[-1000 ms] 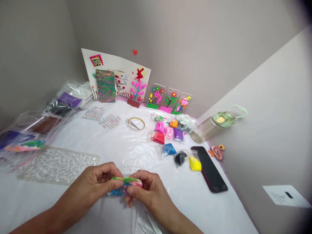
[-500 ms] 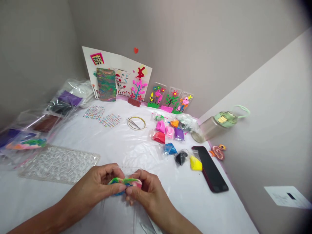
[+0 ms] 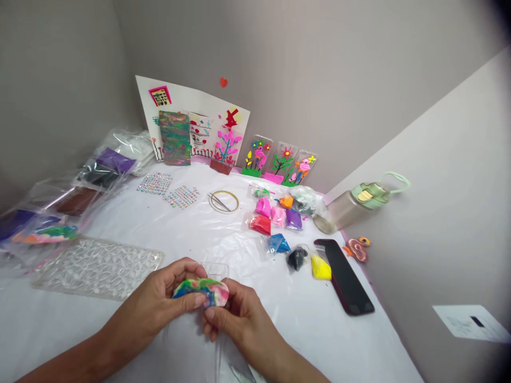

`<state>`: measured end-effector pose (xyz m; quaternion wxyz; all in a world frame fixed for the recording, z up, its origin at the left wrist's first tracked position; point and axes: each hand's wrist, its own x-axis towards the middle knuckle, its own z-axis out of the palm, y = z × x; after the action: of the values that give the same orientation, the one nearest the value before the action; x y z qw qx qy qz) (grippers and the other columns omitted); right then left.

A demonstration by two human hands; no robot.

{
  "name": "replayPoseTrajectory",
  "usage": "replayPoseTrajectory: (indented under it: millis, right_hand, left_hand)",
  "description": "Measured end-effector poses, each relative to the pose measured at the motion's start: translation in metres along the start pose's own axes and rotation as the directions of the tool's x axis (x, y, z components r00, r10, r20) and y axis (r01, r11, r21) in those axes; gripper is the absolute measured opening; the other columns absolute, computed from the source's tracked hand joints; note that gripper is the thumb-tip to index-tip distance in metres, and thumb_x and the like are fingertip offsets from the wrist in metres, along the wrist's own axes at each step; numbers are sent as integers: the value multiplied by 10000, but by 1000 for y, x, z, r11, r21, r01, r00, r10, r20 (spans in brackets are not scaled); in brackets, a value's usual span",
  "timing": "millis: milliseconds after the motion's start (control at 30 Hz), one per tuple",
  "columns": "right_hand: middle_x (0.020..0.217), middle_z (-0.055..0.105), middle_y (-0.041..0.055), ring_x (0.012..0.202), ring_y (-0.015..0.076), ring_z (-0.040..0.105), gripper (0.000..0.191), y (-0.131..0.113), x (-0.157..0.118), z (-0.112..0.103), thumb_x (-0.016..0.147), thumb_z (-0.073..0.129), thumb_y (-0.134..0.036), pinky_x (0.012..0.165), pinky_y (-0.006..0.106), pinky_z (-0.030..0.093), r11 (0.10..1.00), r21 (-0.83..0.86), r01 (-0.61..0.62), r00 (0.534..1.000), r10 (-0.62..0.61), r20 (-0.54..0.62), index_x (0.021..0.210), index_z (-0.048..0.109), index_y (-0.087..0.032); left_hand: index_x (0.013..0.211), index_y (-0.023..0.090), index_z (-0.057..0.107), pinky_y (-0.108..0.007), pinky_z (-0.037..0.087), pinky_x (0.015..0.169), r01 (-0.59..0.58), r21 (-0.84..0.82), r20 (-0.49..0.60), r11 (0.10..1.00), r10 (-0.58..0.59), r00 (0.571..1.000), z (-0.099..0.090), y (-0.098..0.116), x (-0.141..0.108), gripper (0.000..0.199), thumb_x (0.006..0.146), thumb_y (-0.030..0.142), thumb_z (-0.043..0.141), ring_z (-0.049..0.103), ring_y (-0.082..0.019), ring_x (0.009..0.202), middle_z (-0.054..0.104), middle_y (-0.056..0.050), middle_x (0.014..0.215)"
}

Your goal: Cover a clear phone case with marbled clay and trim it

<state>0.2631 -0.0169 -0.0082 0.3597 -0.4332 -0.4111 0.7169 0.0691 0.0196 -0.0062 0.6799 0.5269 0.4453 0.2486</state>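
A flat piece of multicoloured modelling clay (image 3: 202,290), marbled green, blue, white and pink, is held up between my two hands. My left hand (image 3: 170,295) grips its left part, thumb across the front and fingers behind. At its right end, my right hand (image 3: 239,314) pinches the clay between thumb and fingers. Just behind and below the hands lies a clear phone case (image 3: 215,270), mostly covered by them. To the left of my left hand is a clear textured plastic sheet (image 3: 99,266).
Small bags of coloured clay (image 3: 278,243) lie right of centre, beside a black phone (image 3: 345,276). A bottle (image 3: 351,207) leans at the right. Rhinestone sheets (image 3: 181,197) and a bangle (image 3: 223,201) lie further back. Decorated cases (image 3: 257,154) stand along the wall. Plastic bags (image 3: 80,199) crowd the left.
The clay has tilted so more of its face shows, and it looks flatter and wider. My left fingers have risen slightly; my right thumb has shifted a little lower.
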Motion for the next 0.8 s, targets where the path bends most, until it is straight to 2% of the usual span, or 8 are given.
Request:
replayPoseTrajectory:
  millis: [100,200,300,400,567,800]
  right_hand:
    - [692,637,10,605,116,581,451,-1,0,0,771,840,-510,633,262,488,1000,16,-19,1000,19,17,905,632,-133]
    - [688,642,15,598,117,586,465,-2,1,0,759,850,-513,633,264,492,999,40,-29,999,28,23,906,635,-127]
    - [679,640,15,597,114,588,457,-2,2,0,764,849,-502,625,255,487,998,45,-36,999,36,8,904,636,-123]
    - [674,636,13,598,113,589,462,-1,1,1,744,860,-500,616,250,488,998,37,-49,999,49,7,882,633,-122]
    - [669,642,14,594,110,590,466,-1,0,1,742,859,-510,616,248,485,998,33,-57,998,57,19,865,623,-127]
    - [672,660,23,581,116,594,471,-4,1,-2,733,868,-505,603,251,479,995,61,-75,997,75,-1,893,644,-122]
  left_hand:
    - [1178,261,551,-302,529,801,-1,-32,-6,999,1,1000,-3,-3,0,431,869,516,710,704,-228,930,751,-2,960]
    - [1269,265,488,-299,526,765,12,-94,33,995,-9,999,-8,-8,3,492,900,526,683,714,-207,849,744,12,904]
    - [1296,273,472,-296,524,786,42,-139,51,989,-35,998,-9,-10,6,578,840,459,773,718,-204,877,744,15,966]
    - [1291,266,492,-302,516,826,54,-100,12,994,-53,999,-6,-6,6,637,768,391,832,712,-219,930,741,9,999]
    - [1338,227,496,-328,502,857,67,-26,-6,997,-67,998,-3,3,2,614,818,422,759,700,-233,918,741,0,913]
    - [1527,272,328,-280,511,801,68,-89,120,994,-58,991,-16,-5,5,770,893,477,713,700,-193,893,727,26,923]
